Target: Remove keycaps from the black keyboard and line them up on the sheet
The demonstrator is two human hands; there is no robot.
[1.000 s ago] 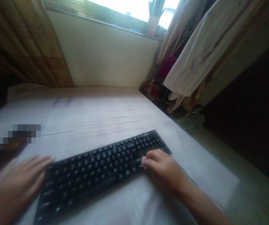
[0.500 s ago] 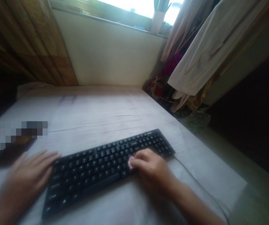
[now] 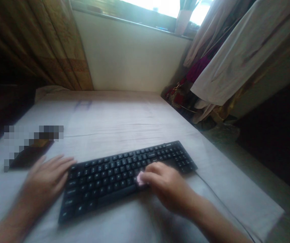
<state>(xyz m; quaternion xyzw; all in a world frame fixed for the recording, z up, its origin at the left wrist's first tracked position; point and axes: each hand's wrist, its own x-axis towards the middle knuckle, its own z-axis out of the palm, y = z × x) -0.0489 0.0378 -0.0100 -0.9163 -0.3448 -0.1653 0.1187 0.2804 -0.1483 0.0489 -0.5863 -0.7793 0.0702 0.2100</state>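
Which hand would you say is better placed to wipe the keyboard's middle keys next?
Probably the right hand: it pinches the pink wad at those keys, while the left hand is at the left end of the keyboard.

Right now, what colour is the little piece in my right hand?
Pale pink, seen in the head view.
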